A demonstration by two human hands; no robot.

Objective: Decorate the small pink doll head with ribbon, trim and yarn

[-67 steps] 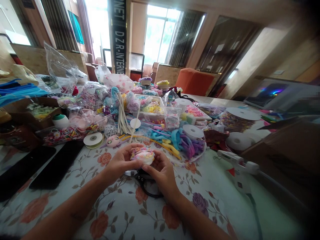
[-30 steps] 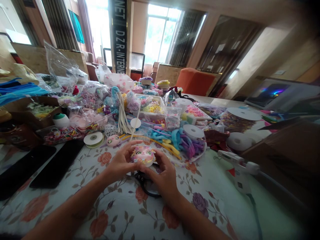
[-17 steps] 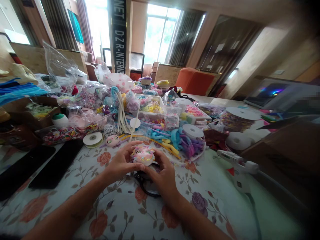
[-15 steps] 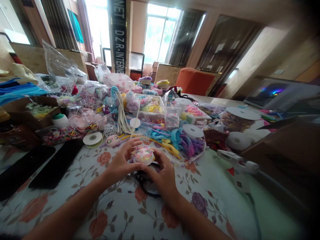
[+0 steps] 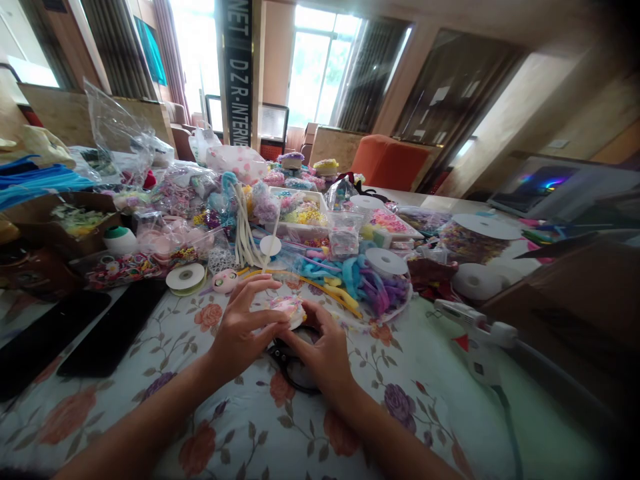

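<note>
Between both hands I hold a small doll head, pale pink with bits of coloured trim round its edge. My left hand pinches its near left side with thumb and fingers. On the other side, my right hand grips the head's right edge. Black-handled scissors lie on the cloth beneath my right hand, partly hidden by it. Another doll head, with painted eyes, rests on the table beyond my left hand.
Floral cloth covers the table. A glue gun lies at right, two black phone-like slabs at left. A ribbon spool, fuzzy stems and several bags of craft bits fill the back. A cardboard box stands far right.
The doll head has turned and tilted, so its painted face shows less. My left fingers have closed in over it. My right hand has barely moved.
</note>
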